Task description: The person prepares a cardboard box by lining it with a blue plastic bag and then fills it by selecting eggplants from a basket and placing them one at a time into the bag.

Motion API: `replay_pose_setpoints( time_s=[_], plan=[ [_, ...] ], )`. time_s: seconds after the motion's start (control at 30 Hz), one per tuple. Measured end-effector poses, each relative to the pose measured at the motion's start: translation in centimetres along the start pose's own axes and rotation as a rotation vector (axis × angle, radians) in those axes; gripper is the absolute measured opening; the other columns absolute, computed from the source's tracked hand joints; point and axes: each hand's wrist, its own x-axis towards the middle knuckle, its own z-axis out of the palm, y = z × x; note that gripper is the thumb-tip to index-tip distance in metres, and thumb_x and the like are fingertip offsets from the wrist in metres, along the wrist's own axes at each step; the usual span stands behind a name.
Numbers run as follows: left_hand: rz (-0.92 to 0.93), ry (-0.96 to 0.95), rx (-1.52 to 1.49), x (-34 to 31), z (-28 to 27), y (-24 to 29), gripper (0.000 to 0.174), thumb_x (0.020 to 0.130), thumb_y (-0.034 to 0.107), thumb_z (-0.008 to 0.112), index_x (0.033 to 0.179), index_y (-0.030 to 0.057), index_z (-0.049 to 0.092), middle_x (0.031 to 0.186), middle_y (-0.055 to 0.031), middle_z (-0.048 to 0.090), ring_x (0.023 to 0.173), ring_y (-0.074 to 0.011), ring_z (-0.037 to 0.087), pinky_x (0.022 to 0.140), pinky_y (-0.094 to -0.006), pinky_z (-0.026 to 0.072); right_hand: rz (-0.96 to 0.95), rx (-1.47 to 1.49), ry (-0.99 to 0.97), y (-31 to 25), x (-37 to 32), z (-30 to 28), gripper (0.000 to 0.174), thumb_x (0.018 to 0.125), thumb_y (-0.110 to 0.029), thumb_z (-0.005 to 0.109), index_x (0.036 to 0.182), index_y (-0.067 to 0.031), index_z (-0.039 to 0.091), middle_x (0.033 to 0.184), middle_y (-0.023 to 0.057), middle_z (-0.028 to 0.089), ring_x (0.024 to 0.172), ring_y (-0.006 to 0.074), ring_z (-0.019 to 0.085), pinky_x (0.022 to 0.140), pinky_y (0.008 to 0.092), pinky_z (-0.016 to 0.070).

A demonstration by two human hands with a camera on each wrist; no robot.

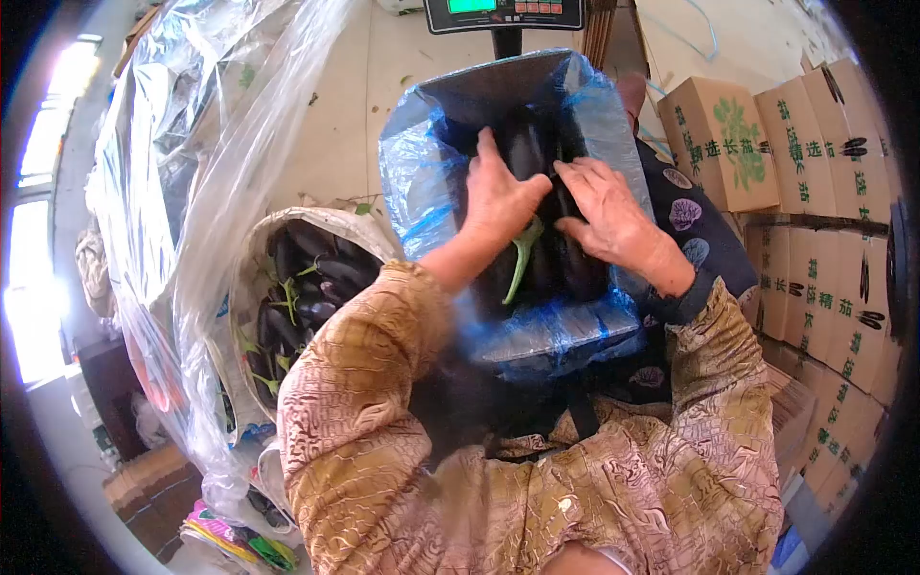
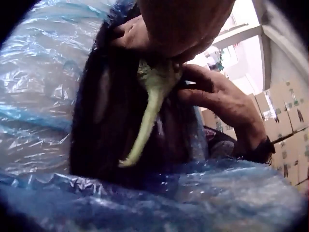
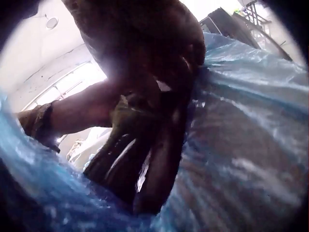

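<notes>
Eggplants (image 1: pixel 565 268) lie packed lengthwise in a box (image 1: pixel 498 86) with a blue liner (image 1: pixel 412 182), at the centre, just beyond the person's chest. The left hand (image 1: pixel 503 201) lies on the pile, its grip curled round the top of one eggplant (image 2: pixel 116 125) whose green stem (image 1: pixel 522 264) points near. The right hand (image 1: pixel 613 216) is just right of it, fingers bent onto the pile; I cannot tell whether its grip clamps anything. A basket (image 1: pixel 316 222) of more sits left, and cartons (image 1: pixel 815 144) are stacked right.
</notes>
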Motion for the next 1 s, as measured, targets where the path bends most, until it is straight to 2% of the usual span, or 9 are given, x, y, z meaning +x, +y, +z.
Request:
replay_pose_setpoints(
  time_s=[0.1, 0.23, 0.3, 0.43, 0.47, 0.57, 0.6, 0.83, 1.0],
  plan=[
    [-0.113, -0.039, -0.461, -0.4, -1.2, -0.4, 0.094, 0.069, 0.022, 0.071, 0.145, -0.0087, 0.024, 0.132, -0.0292, 0.048, 0.119, -0.0344, 0.052, 0.101, -0.0362, 0.0426, -0.085, -0.175, -0.179, 0.4, 1.1, -0.9, 0.047, 0.084, -0.021, 0.068, 0.125, -0.0009, 0.056, 0.121, 0.0152, 0.059, 0.123, 0.0355, 0.047, 0.1, 0.0473, 0.033],
    [-0.141, -0.051, -0.574, -1.1, -1.4, -0.3, 0.093, 0.071, 0.02, 0.069, 0.147, -0.0071, 0.022, 0.131, -0.0269, 0.049, 0.118, -0.0308, 0.052, 0.101, -0.0336, 0.0416, -0.103, -0.346, -0.28, 1.1, 2.5, -0.2, 0.032, 0.087, -0.026, 0.062, 0.113, -0.008, 0.064, 0.111, 0.0095, 0.063, 0.119, 0.0326, 0.048, 0.095, 0.0492, 0.0325],
    [0.056, -0.003, -0.437, -1.1, -0.4, -1.1, 0.087, 0.076, 0.014, 0.069, 0.148, -0.0015, 0.022, 0.117, -0.0189, 0.056, 0.1, -0.0263, 0.059, 0.086, -0.0341, 0.0507, -0.083, -0.379, -0.342, 1.0, 3.2, -0.3, 0.029, 0.086, -0.025, 0.062, 0.11, -0.0094, 0.065, 0.109, 0.0083, 0.063, 0.119, 0.0316, 0.048, 0.094, 0.0491, 0.0325],
    [0.167, 0.116, -0.076, -1.6, 1.1, -0.8, 0.089, 0.078, 0.016, 0.067, 0.149, -0.0024, 0.018, 0.124, -0.026, 0.053, 0.11, -0.0334, 0.056, 0.096, -0.0385, 0.0463, -0.1, -0.421, -0.311, 1.7, 3.3, -0.1, 0.024, 0.083, -0.023, 0.061, 0.104, -0.0115, 0.068, 0.105, 0.0064, 0.064, 0.117, 0.0289, 0.049, 0.094, 0.049, 0.0322],
    [0.258, 0.134, -0.058, -1.8, 1.7, -1.5, 0.093, 0.076, 0.022, 0.065, 0.151, -0.0003, 0.015, 0.139, -0.0343, 0.038, 0.123, -0.0494, 0.042, 0.106, -0.0478, 0.0358, -0.104, -0.415, -0.309, 2.0, 3.1, 0.1, 0.024, 0.083, -0.023, 0.061, 0.104, -0.0115, 0.068, 0.105, 0.0064, 0.064, 0.117, 0.0289, 0.049, 0.094, 0.049, 0.0322],
    [0.367, 0.235, 0.165, -2.3, 3.0, -2.7, 0.089, 0.08, 0.024, 0.063, 0.152, 0.0027, 0.014, 0.142, -0.037, 0.03, 0.127, -0.0506, 0.037, 0.106, -0.054, 0.0327, -0.176, -0.408, -0.202, 2.5, 2.9, 0.5, 0.025, 0.084, -0.023, 0.06, 0.104, -0.0116, 0.068, 0.1, 0.0067, 0.067, 0.114, 0.0286, 0.051, 0.094, 0.0487, 0.032],
    [0.395, 0.266, 0.116, -2.4, 3.3, -2.5, 0.085, 0.082, 0.026, 0.061, 0.153, 0.0095, 0.017, 0.143, -0.039, 0.026, 0.128, -0.0521, 0.036, 0.106, -0.058, 0.0311, -0.141, -0.404, -0.254, 2.5, 3.0, 0.4, 0.025, 0.083, -0.023, 0.06, 0.104, -0.012, 0.068, 0.098, 0.0065, 0.068, 0.113, 0.0286, 0.052, 0.095, 0.0484, 0.0319],
    [0.203, 0.198, 0.332, -3.3, 3.4, -0.8, 0.072, 0.086, 0.027, 0.058, 0.151, 0.019, 0.028, 0.142, -0.0361, 0.031, 0.127, -0.0519, 0.037, 0.105, -0.0566, 0.0326, -0.189, -0.436, -0.168, 3.1, 2.8, 1.1, 0.02, 0.082, -0.02, 0.058, 0.097, -0.0138, 0.069, 0.085, 0.0053, 0.07, 0.1, 0.0259, 0.057, 0.091, 0.0488, 0.034],
    [0.321, 0.256, 0.504, -2.9, 2.9, -1.3, 0.07, 0.086, 0.028, 0.06, 0.15, 0.0224, 0.031, 0.143, -0.0342, 0.031, 0.126, -0.0509, 0.04, 0.102, -0.0573, 0.035, -0.146, -0.417, -0.272, 2.9, 3.4, 0.1, 0.021, 0.082, -0.019, 0.058, 0.099, -0.0135, 0.069, 0.087, 0.0053, 0.07, 0.105, 0.0256, 0.057, 0.092, 0.0485, 0.0346]
  ],
)
